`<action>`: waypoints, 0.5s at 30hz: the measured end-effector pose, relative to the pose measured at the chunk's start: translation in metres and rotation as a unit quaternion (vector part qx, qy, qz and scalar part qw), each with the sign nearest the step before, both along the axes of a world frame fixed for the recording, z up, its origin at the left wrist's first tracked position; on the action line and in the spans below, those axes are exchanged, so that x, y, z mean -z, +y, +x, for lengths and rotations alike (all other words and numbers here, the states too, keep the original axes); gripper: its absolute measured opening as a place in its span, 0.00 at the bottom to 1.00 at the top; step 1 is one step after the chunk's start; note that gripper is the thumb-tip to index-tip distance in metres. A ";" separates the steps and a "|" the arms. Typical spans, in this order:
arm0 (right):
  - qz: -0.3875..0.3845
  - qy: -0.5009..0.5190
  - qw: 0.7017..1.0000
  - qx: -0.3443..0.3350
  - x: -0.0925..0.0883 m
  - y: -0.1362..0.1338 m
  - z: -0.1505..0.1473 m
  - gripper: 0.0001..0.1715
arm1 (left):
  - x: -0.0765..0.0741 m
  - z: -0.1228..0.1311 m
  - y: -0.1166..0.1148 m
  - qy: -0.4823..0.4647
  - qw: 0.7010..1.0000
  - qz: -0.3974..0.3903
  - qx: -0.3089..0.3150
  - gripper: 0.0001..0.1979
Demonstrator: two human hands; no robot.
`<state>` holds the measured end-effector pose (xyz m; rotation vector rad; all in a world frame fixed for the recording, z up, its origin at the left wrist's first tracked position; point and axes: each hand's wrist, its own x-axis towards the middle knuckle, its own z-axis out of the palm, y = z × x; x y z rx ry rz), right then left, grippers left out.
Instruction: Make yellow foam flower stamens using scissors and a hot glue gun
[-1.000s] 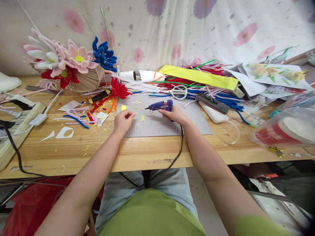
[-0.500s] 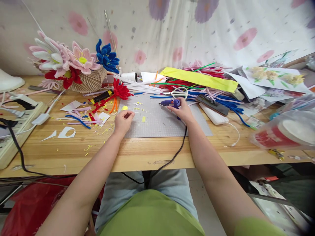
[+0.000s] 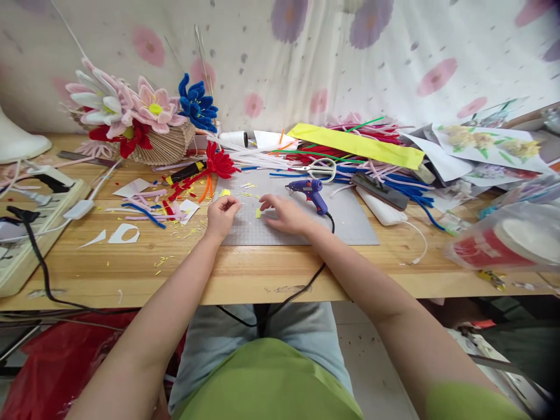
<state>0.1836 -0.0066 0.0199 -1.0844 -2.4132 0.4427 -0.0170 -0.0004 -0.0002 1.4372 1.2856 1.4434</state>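
My left hand (image 3: 224, 217) is closed in a pinch at the left part of the grey cutting mat (image 3: 345, 230); a thin pale strand shows at its fingertips, too small to make out well. My right hand (image 3: 282, 214) has its fingers apart over the middle of the mat and holds nothing. Close to its fingertips lies a small yellow piece (image 3: 258, 214). The blue glue gun (image 3: 310, 191) rests on the mat to the right, its nozzle pointing left and its black cord running down over the table edge. Another yellow piece (image 3: 225, 192) is just behind my left hand.
Scissors (image 3: 321, 170), a yellow strip (image 3: 356, 144) and bundled pipe cleaners (image 3: 405, 186) lie behind the mat. Fuzzy flowers (image 3: 157, 105) and a cutter (image 3: 186, 172) are at left, near a power strip (image 3: 65, 204). A bagged red cup (image 3: 494, 242) stands right.
My right hand has let go of the glue gun, which now lies on the mat, and has moved left toward the small yellow piece. My left hand keeps its pinch.
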 end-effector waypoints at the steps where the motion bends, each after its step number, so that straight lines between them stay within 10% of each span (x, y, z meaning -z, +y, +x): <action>1: 0.006 -0.013 1.000 -0.003 0.005 0.002 -0.005 0.25 | 0.000 0.000 0.000 -0.001 1.000 -0.002 0.000 0.05; 8: -0.046 0.111 0.989 0.082 0.024 0.012 -0.020 0.14 | 0.000 -0.001 0.000 -0.011 1.000 -0.006 0.010 0.06; 15: -0.319 0.498 0.796 0.129 0.027 0.015 -0.022 0.18 | -0.005 0.009 -0.004 -0.005 0.991 -0.061 0.116 0.08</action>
